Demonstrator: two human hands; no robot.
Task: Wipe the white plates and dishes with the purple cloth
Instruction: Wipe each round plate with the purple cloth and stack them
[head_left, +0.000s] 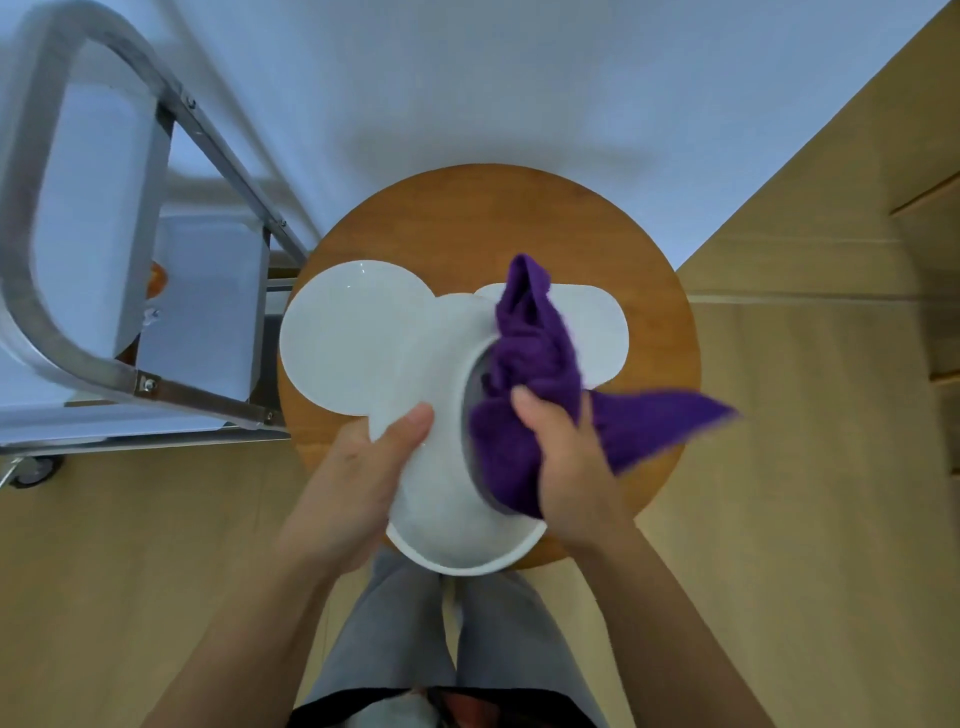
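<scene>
My left hand (358, 478) grips a white bowl (441, 395), tilted on its side above a round wooden table (467, 218), its opening facing right. My right hand (566, 467) grips the purple cloth (535, 358) and presses it into the bowl's opening; one corner of the cloth trails to the right. A round white plate (348, 338) lies on the table at the left. A second white plate (602, 332) lies at the right, partly hidden by the cloth. A white dish (467, 561) sits at the table's near edge, under the bowl.
A metal-framed cart (104, 260) with white shelves stands to the left of the table, its frame close to the left plate. A white wall lies beyond the table. Wooden floor surrounds it, and my legs in grey trousers (405, 634) are below.
</scene>
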